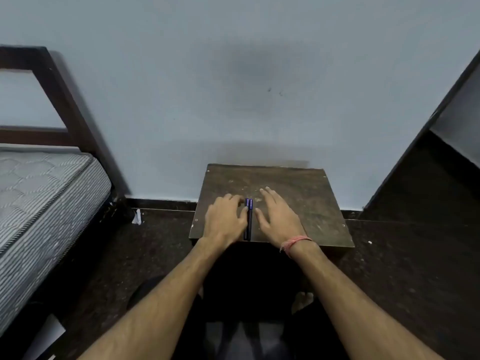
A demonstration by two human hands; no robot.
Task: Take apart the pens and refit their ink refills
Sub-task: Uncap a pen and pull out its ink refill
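Two dark blue pens (248,219) lie side by side on a small worn wooden table (298,193), running from near its front edge toward the wall. My left hand (224,220) rests palm down just left of them, its fingertips touching the left pen. My right hand (276,214) lies flat on the table just right of the pens, fingers spread, holding nothing. A red thread band circles my right wrist.
A pale blue wall (233,87) stands right behind the table. A bed with a grey mattress (39,203) and dark frame is to the left. A dark cabinet (428,190) stands at the right. The floor (142,250) is dark.
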